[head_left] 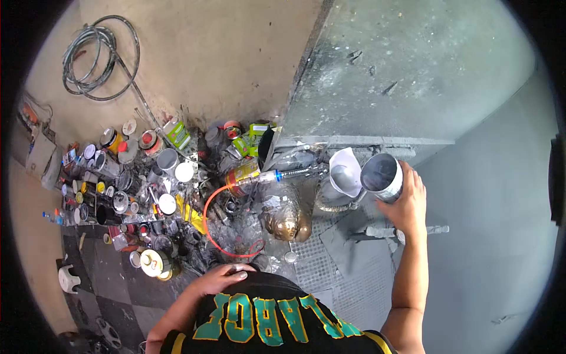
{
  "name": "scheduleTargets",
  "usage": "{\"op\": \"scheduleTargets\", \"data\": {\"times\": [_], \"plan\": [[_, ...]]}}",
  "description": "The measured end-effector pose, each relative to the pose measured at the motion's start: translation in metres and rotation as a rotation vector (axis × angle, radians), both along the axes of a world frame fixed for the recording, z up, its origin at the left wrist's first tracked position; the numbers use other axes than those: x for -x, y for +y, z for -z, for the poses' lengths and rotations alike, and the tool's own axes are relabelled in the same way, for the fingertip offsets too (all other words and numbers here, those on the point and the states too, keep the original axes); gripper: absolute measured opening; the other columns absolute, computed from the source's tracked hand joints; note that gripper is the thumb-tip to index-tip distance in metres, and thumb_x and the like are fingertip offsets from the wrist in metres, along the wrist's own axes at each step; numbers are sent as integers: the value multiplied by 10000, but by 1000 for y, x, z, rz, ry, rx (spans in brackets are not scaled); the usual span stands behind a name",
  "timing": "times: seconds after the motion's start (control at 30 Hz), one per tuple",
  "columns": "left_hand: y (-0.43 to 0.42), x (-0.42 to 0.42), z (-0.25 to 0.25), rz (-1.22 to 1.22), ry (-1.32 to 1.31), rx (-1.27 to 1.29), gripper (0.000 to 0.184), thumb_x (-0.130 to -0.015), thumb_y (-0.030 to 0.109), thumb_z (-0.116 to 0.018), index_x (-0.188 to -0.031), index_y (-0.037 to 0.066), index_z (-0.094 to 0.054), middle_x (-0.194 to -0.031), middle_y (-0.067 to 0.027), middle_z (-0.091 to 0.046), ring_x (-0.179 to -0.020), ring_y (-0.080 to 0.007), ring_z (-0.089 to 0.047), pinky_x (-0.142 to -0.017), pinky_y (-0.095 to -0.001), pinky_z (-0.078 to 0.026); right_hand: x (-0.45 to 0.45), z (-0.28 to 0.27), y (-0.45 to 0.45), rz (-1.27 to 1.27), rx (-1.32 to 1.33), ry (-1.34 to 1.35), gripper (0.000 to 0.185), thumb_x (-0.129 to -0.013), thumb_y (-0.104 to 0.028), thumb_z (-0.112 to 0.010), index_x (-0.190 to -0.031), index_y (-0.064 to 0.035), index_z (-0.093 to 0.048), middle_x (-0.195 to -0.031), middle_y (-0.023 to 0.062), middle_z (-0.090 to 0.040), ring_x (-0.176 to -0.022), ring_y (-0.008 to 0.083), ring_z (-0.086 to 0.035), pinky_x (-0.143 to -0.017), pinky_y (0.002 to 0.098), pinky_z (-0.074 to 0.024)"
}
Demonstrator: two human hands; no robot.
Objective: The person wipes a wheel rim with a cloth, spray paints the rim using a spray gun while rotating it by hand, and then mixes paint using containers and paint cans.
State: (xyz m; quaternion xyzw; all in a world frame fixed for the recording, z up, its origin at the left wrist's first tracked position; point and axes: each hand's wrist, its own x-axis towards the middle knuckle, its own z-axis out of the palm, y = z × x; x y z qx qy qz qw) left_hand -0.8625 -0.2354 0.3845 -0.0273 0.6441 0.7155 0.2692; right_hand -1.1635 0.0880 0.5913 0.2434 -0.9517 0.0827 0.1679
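Observation:
My right hand (408,203) is wrapped around a grey-stained cup (390,193) on its right side. The cup is tilted so that its mouth shows, with greyish residue or liquid inside. Just left of it stands a white paper cone (349,158), seated in a wrapped holder; whether the cup's rim touches it I cannot tell. My left hand (225,278) lies against my black shirt (265,295) with its fingers stretched out, holding nothing. A shiny bronze-coloured object (286,224) sits in front of me, left of the holder.
Paint-spattered cans, jars and bottles crowd the bench on the left, among them a white-lidded can (152,264). An orange hose (206,215) curves to a clear, blue-ringed fitting (268,177). A coiled hose (97,56) hangs on the wall. A horizontal bar (436,229) projects below my right hand.

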Motion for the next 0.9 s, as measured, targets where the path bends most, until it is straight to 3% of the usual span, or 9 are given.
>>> {"op": "scheduleTargets", "data": {"times": [0.27, 0.37, 0.43, 0.5, 0.63, 0.7, 0.77, 0.8, 0.9], "plan": [[-6, 13, 5, 105, 52, 13, 446, -1045, 339, -521, -1355, 24, -583, -1376, -123, -596, -1319, -222, -499, -1135, -381, -336, 0, -9, -2, 10, -40, 32, 993, -533, -142, -919, -1412, -80, -462, -1331, 181, -572, -1269, 374, -531, -1048, 497, -420], [-8, 17, 5, 133, 84, 45, 453, -1043, 349, -534, -1352, 21, -582, -1378, -127, -598, -1308, -217, -512, -1129, -382, -353, 1, -4, 4, -46, 180, 20, 934, -558, -119, -916, -1380, -32, -481, -1258, 185, -610, -1179, 343, -597, -1004, 460, -467], [-12, 17, 10, 97, 108, 91, 456, -1038, 352, -552, -1350, 21, -583, -1380, -128, -599, -1302, -216, -521, -1125, -383, -364, -3, 2, 4, -53, 658, -335, 852, -624, -159, -901, -1351, 11, -490, -1177, 170, -632, -1089, 295, -630, -943, 412, -505], [-18, 14, 8, 29, 235, 208, 428, -1022, 348, -573, -1304, 27, -604, -1289, -124, -652, -1225, -207, -584, -1041, -373, -446, -11, 14, 4, -92, 994, -556, 806, -684, -224, -877, -1347, 19, -488, -1147, 140, -629, -1069, 255, -618, -926, 384, -507], [-42, 23, -40, -123, 420, 374, 394, -923, 250, -697, -1249, 41, -626, -1223, -157, -666, -1146, -321, -639, -963, -425, -511, -35, 71, -7, -202, 1391, -571, 873, -721, -341, -887, -1377, 41, -456, -1264, 171, -591, -1131, 298, -611, -1014, 446, -479], [-54, 29, -54, -236, 639, 472, 408, -882, 225, -731, -1233, 41, -632, -1161, -162, -672, -1111, -358, -636, -958, -432, -508, -60, 94, -42, -305, 1314, -618, 990, -687, -412, -917, -1407, 49, -418, -1303, 180, -564, -1177, 304, -593, -1027, 466, -480], [-74, 36, -76, -259, 700, 478, 447, -862, 247, -747, -1245, 50, -627, -1179, -159, -657, -1140, -364, -611, -980, -440, -490, -89, 99, -91, -298, 1174, -856, 1000, -613, -217, -958, -1415, 70, -434, -1341, 172, -561, -1216, 289, -567, -1045, 461, -473], [-83, 37, -90, -306, 804, 589, 550, -840, 270, -773, -1322, 82, -586, -1248, -164, -623, -1168, -361, -591, -989, -463, -476, -98, 119, -123, -327, 1151, -717, 1014, -560, -149, -970, -1409, 53, -453, -1315, 157, -584, -1222, 289, -566, -1068, 460, -453], [-118, 40, -118, -369, 905, 784, 798, -780, 318, -821, -1466, 135, -456, -1386, -178, -525, -1243, -377, -523, -1025, -507, -431, -119, 134, -214, -577, 768, -837, 1035, -552, -170, -971, -1408, 24, -423, -1353, 164, -549, -1219, 275, -571, -1053, 419, -461]]}}
